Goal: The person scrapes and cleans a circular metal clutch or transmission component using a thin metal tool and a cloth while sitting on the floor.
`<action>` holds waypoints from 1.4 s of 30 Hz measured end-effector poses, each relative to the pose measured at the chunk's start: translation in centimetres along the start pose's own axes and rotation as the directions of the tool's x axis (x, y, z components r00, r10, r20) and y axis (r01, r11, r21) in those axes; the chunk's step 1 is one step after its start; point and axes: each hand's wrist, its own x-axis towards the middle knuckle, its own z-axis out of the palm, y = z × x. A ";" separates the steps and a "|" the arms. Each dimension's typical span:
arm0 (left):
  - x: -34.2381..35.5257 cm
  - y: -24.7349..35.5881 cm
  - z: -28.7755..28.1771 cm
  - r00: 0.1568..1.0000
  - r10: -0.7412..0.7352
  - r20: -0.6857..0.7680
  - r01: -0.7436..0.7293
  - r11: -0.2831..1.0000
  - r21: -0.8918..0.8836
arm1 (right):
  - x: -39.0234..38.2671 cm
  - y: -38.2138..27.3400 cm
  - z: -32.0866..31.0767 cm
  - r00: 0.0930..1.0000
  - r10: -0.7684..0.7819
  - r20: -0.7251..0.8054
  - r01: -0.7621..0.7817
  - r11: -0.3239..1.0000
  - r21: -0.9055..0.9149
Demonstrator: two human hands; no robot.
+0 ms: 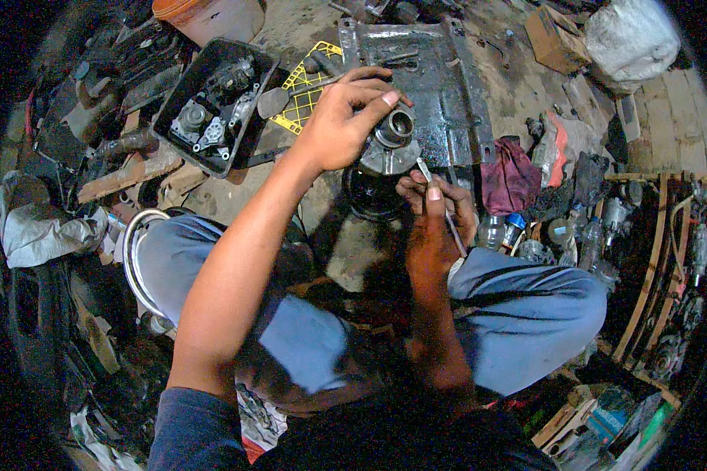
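A greasy metal hub [399,129] with a ring-shaped neck and a flat flange stands upright between my knees, on top of a dark round part [373,196]. My left hand [349,114] grips the hub from its left side, with the thumb against the neck and the fingers reaching round the far side. Low on the right of the hub, my right hand [441,206] is closed around a slim metal tool with a flat tip [424,169]. That tip points up at the flange's right edge; whether it touches cannot be made out.
Beyond the hub lies an oily metal sheet [452,94]. To the left are a yellow grid [330,52], a hammer-like tool [272,103] and a black tray [163,125] of metal parts. A maroon cloth [511,177] and several bottles [491,232] stand right; a cardboard box [556,41] sits farther off.
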 end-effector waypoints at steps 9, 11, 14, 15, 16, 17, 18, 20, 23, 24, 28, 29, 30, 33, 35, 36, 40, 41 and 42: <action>0.3 -0.6 0.0 1.000 0.019 0.011 -0.019 1.000 0.014 | -1.1 1.1 -0.2 0.992 -0.065 0.110 0.084 0.982 -0.169; 0.2 -0.4 -0.1 1.000 0.004 0.008 -0.004 1.000 -0.001 | -1.6 1.0 -0.6 0.990 -0.034 0.137 0.063 0.974 -0.218; 0.1 -0.1 0.2 1.000 -0.008 -0.023 0.008 1.000 0.003 | -1.5 1.3 -0.8 0.984 -0.110 0.141 0.130 0.981 -0.141; 0.1 0.0 0.2 1.000 -0.008 -0.023 0.008 1.000 0.005 | -1.5 0.4 -0.3 0.991 -0.094 0.099 0.098 0.994 -0.040; 0.0 0.0 0.2 1.000 -0.008 -0.024 0.008 1.000 0.006 | -1.5 -0.1 0.0 0.996 -0.073 0.059 0.069 0.996 0.063; 0.0 0.1 0.2 1.000 -0.008 -0.025 0.008 1.000 0.008 | -0.7 -0.3 -0.6 0.993 -0.083 0.078 0.084 0.996 -0.008; 0.0 -0.1 0.2 1.000 -0.001 -0.020 0.001 1.000 0.011 | -0.4 -0.2 -0.7 0.993 -0.066 0.094 0.072 0.996 -0.058; 0.1 -0.4 0.0 1.000 0.012 -0.010 -0.012 1.000 0.020 | -0.3 0.3 -1.2 0.992 -0.031 0.122 0.050 0.986 -0.157; 0.3 -0.3 0.2 1.000 0.007 -0.009 -0.007 1.000 0.009 | -0.3 0.6 -0.8 0.992 -0.074 0.102 0.088 0.987 -0.138; 0.2 -0.4 0.1 1.000 0.010 -0.006 -0.010 1.000 0.013 | -0.1 0.4 -0.6 0.992 -0.069 0.101 0.082 0.989 -0.123; 0.2 -0.3 0.1 1.000 -0.007 -0.007 0.007 1.000 0.006 | -0.6 0.9 -1.0 0.978 -0.118 0.170 0.147 0.975 -0.168; 0.2 -0.2 0.0 1.000 -0.019 -0.011 0.019 1.000 -0.001 | -0.4 1.5 -0.8 0.956 -0.214 0.200 0.238 0.966 -0.104; 0.2 -0.4 -0.1 1.000 -0.017 0.020 0.017 1.000 0.016 | -0.2 1.2 -0.4 0.977 -0.163 0.139 0.176 0.980 -0.088; 0.2 -0.6 -0.4 0.996 -0.020 0.082 0.017 0.999 0.046 | 0.2 0.6 -0.3 0.991 -0.113 0.077 0.119 0.990 -0.080; 0.2 -0.2 -0.4 0.996 -0.029 0.078 0.027 0.999 0.036 | 0.0 1.2 -0.8 0.972 -0.163 0.168 0.182 0.978 -0.102; 0.2 -0.3 -0.4 0.996 -0.031 0.080 0.028 0.999 0.040 | -0.1 1.3 -0.7 0.959 -0.185 0.215 0.212 0.971 -0.110; 0.2 -0.4 -0.3 0.996 -0.032 0.079 0.028 0.998 0.050 | 0.3 0.8 -0.8 0.985 -0.111 0.129 0.131 0.978 -0.161; 0.1 -0.5 -0.3 0.997 -0.030 0.078 0.026 0.998 0.052 | 0.1 0.6 -0.7 0.956 -0.152 0.252 0.186 0.975 -0.121; 0.2 -0.5 -0.2 0.998 -0.021 0.056 0.018 0.999 0.048 | 0.1 0.6 -0.5 0.972 -0.131 0.193 0.154 0.982 -0.109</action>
